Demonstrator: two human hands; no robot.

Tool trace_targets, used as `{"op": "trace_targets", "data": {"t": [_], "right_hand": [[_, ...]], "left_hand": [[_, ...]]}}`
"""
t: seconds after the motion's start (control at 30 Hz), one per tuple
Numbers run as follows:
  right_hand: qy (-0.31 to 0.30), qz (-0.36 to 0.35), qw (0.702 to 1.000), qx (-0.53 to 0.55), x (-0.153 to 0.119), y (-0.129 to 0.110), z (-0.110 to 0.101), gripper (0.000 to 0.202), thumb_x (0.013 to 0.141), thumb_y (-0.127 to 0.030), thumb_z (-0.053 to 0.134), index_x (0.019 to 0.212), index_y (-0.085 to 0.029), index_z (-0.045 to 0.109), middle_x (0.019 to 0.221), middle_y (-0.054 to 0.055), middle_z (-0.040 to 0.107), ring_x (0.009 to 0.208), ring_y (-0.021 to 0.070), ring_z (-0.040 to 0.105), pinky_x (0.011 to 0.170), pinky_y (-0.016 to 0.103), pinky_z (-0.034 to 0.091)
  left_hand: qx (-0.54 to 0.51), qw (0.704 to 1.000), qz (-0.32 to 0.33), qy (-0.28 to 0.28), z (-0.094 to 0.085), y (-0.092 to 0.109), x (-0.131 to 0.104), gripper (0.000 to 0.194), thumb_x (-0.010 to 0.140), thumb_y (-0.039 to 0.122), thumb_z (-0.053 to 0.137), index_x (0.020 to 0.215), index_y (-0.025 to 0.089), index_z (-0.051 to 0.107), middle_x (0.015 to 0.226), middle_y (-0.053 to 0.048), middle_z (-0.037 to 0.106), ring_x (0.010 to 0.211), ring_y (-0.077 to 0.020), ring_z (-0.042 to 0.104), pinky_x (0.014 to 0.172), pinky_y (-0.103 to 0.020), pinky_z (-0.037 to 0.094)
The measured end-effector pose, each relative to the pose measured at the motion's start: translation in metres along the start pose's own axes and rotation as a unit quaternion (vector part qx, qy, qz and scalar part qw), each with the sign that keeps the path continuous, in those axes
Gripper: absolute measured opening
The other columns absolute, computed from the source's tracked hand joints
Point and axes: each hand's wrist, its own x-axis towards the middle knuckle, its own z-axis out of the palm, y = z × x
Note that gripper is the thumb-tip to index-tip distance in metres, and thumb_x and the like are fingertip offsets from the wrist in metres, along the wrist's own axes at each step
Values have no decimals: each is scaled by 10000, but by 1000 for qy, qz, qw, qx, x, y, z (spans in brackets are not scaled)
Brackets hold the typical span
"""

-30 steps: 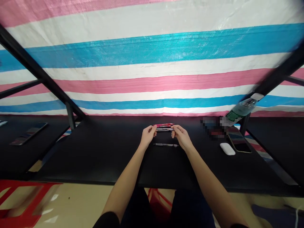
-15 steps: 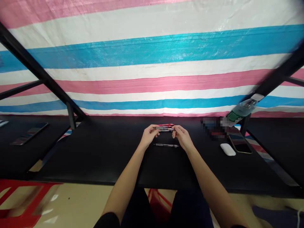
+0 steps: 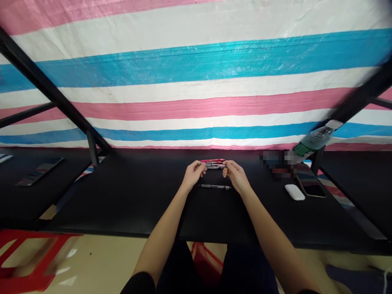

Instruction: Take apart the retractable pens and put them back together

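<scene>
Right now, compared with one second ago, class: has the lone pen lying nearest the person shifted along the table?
No. The lone pen shows no visible shift either way, judged against the white case.

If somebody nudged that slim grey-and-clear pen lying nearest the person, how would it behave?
The slim grey-and-clear pen would probably roll, since it looks narrow and rod-like on a flat black tabletop. Its straight barrel suggests it would stay stiff when lifted, and its thinness suggests little weight.
</scene>
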Motion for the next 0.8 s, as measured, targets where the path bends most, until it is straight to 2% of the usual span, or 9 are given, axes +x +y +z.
{"op": "trace_targets", "data": {"t": [0.07, 0.2, 0.3, 0.4, 0.53, 0.7, 0.8], "right_hand": [[1, 0, 1000, 3, 0, 0, 0, 261, 799, -460, 674, 869, -209, 660, 548, -33, 540, 503, 119, 471, 546, 280, 384], [4, 3, 1000, 8, 0, 0, 1, 270, 787, -463, 679, 873, -208, 657, 547, -35, 534, 500, 124, 471, 540, 284, 381], [5, 2, 1000, 13, 0, -1, 1, 265, 781, -453, 684, 876, -207, 658, 538, -40, 522, 499, 121, 473, 544, 283, 386], [2, 1, 1000, 13, 0, -1, 2, 254, 779, -443, 681, 879, -211, 658, 541, -40, 520, 501, 119, 477, 545, 282, 394], [0, 5, 1000, 10, -1, -2, 1, 231, 779, -418, 667, 886, -213, 662, 555, -33, 525, 509, 125, 483, 544, 290, 405], [-8, 9, 1000, 16, -1, -2, 2, 200, 778, -380, 657, 886, -212, 670, 583, -29, 520, 521, 127, 486, 536, 295, 404], [-7, 6, 999, 32, -1, -3, 2, 182, 784, -358, 656, 883, -208, 677, 593, -28, 514, 532, 122, 484, 541, 291, 403]], "left_hand": [[-2, 1000, -3, -1, 0, -2, 1, 316, 822, 467, 609, 796, 152, 611, 707, -37, 620, 603, -114, 556, 525, -234, 422], [-16, 1000, 7, -22, -1, -2, 0, 328, 768, 416, 690, 966, 168, 608, 749, -24, 637, 624, -120, 575, 554, -241, 447], [2, 1000, 8, -19, -1, 0, -1, 273, 806, 426, 646, 833, 158, 605, 689, -19, 613, 599, -111, 556, 554, -236, 433], [7, 1000, -4, -13, 0, 1, -2, 328, 841, 473, 587, 758, 156, 589, 631, -16, 591, 563, -106, 535, 537, -237, 417], [-27, 999, 0, -24, 1, 3, -2, 339, 753, 432, 702, 945, 167, 612, 722, -15, 630, 613, -119, 573, 557, -241, 441], [-15, 1000, 4, 4, 1, 5, -2, 360, 796, 503, 638, 703, 160, 583, 632, -14, 586, 563, -106, 534, 530, -237, 412], [-33, 999, -7, 11, 1, 6, -2, 359, 784, 499, 656, 706, 156, 585, 647, -17, 593, 564, -101, 533, 520, -233, 410]]}}
